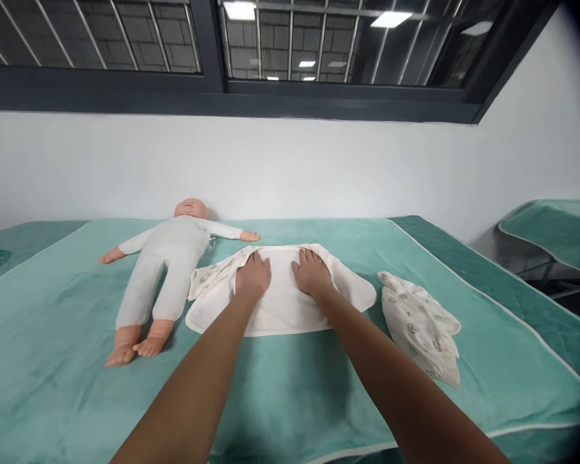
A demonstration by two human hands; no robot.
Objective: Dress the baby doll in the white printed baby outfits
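Person's two hands on the white cloth (pixel 283 310), which lies spread mid-sheet, a bit nearer the far edge than the near one. Left hand (pixel 254 276) is palm down, fingers extended and close together, on the cloth's left half beside a turned-over printed flap (pixel 213 273); right hand (pixel 312 270) is likewise palm down and open on the right half, fingers pointing at the far edge. Neither looks closed on anything — whether fingertips tuck under the fold, can't tell. Flat palms set apart like that probably spread the pressure, keeping the fabric smooth and stopping it from sliding. Doll (pixel 174 248) lies face up left of the cloth, head by the sheet's far edge, feet towards the near left corner, arms out; likely put aside so the middle is free for handling cloth. Printed cloth (pixel 418 328) sits loosely folded towards the right edge of the green sheet (pixel 53 361), just beside the white one — apparently parked within the right arm's reach. Wall (pixel 290 164) backs the far edge.
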